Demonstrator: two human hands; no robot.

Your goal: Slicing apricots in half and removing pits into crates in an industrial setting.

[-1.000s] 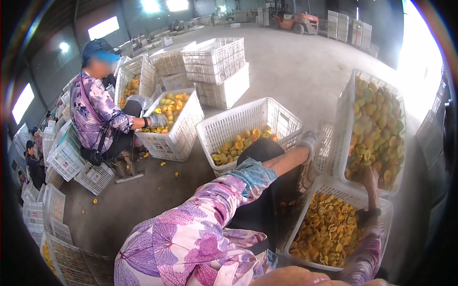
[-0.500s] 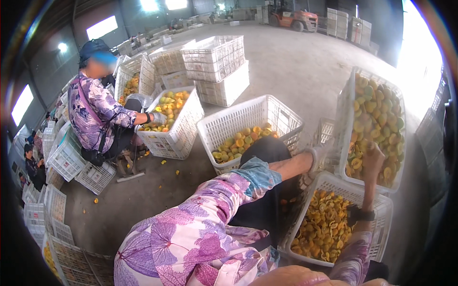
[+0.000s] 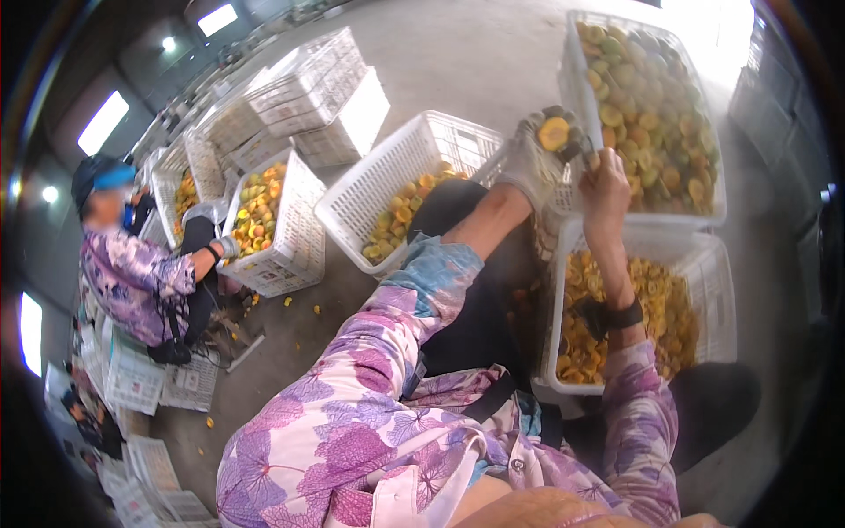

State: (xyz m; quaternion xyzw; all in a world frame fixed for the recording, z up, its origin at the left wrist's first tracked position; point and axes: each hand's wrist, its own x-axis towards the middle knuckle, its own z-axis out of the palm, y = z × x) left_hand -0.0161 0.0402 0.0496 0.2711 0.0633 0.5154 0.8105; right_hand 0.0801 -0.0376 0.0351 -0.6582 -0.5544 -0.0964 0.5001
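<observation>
My left hand, in a pale glove, is closed around a cut fruit half, its orange face turned up; it looks like a yellow peach or apricot. Just right of it, my bare right hand is closed, with what looks like a thin tool at its fingertips, too small to make out. Both hands are near the crate of greenish-yellow fruit halves at the far right. Below my right hand is a white crate of thin orange fruit pieces, partly hidden by my forearm.
Left of my knee stands another white crate partly filled with fruit halves. A co-worker sits at the left, gloved hand at a fruit crate. Stacked white crates stand behind; fruit scraps lie on the concrete floor.
My right hand has come from the far-right fruit crate leftward to beside my left hand. The orange cut face now shows in my left hand. The view has shifted to the right and down.
</observation>
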